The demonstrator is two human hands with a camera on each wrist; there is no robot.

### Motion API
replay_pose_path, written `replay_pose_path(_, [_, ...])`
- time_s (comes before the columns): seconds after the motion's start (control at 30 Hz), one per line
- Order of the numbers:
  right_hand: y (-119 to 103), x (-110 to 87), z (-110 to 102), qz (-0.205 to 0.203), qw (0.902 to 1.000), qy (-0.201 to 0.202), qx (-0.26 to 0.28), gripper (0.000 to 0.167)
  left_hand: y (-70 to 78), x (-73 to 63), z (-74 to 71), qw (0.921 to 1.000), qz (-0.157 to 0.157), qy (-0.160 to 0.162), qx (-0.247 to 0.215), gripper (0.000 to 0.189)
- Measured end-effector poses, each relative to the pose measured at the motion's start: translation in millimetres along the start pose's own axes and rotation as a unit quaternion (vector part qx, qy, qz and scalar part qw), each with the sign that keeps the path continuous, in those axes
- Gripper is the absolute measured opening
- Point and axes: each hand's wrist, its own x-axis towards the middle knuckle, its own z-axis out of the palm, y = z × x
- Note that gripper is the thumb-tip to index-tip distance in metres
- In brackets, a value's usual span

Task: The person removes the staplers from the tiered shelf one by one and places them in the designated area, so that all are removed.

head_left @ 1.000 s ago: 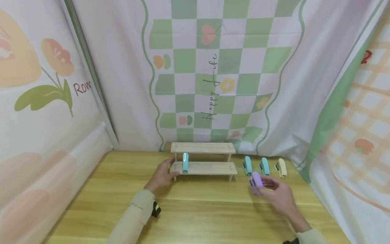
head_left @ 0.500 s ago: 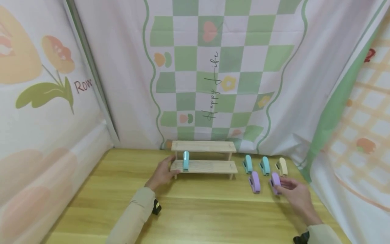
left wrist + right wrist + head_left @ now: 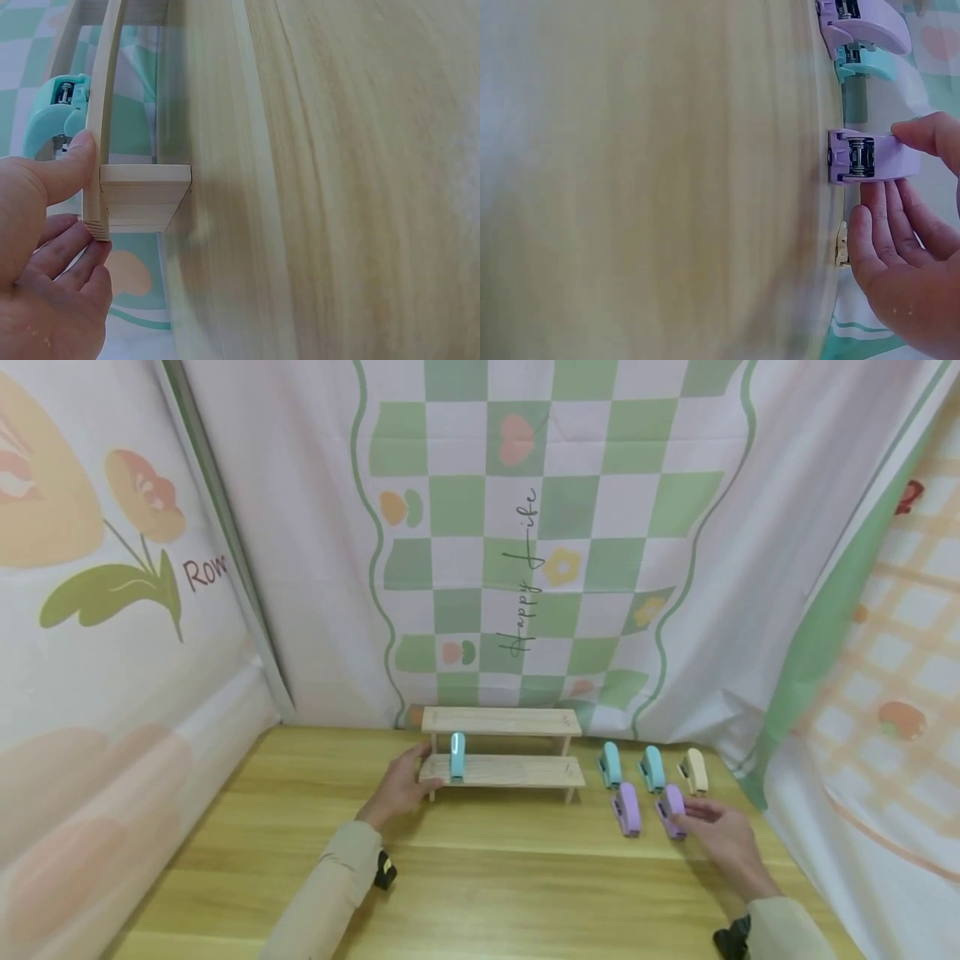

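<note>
My left hand [image 3: 399, 787] grips the left end of a two-tier wooden shelf [image 3: 525, 772] at its lower board. In the left wrist view the thumb lies on the board's upper face and the fingertips are beneath it. On that board, close to the thumb, stands a light blue stapler [image 3: 457, 756]. With thumb and fingers my right hand [image 3: 723, 842] pinches a purple stapler [image 3: 672, 812], whose base appears to touch the table. Left of it, a second purple stapler [image 3: 628, 810] stands apart.
Behind the purple staplers, two more light blue staplers [image 3: 611, 765] and a cream stapler [image 3: 696, 771] stand in a row right of the shelf. The wooden table [image 3: 480, 893] ends at a checked curtain [image 3: 510, 527] behind; printed cloth [image 3: 90, 693] hangs at the sides.
My right hand has moved right from the left purple stapler's spot, then slightly left with the purple stapler it pinches. Two purple staplers now show apart. My left hand stays on the shelf.
</note>
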Motion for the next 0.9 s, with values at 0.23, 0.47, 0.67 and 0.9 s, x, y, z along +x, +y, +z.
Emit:
replay_pose_path(0.23, [-16, -6.8, -5, -0.083, 0.9957, 0.026, -0.033, 0.070, -0.2, 0.9, 0.9, 0.9999, -0.009, -0.007, 0.002, 0.075])
replay_pose_path(0.47, [-71, -16.4, 9, -0.192, 0.9795, 0.030, -0.052, 0.058, -0.4, 0.9, 1.2, 1.0000, -0.006, -0.004, 0.006, 0.073])
replay_pose_path(0.67, [-115, -15.7, 47, -0.223, 0.9744, -0.024, -0.016, 0.059, -0.1, 1.1, 0.7, 1.0000, -0.008, -0.004, 0.004, 0.073])
replay_pose_path(0.9, [-162, -13.7, 117, -0.228, 0.9703, -0.071, 0.039, 0.056, -0.1, 1.4, 0.2, 0.9999, 0.000, -0.003, 0.010, 0.071])
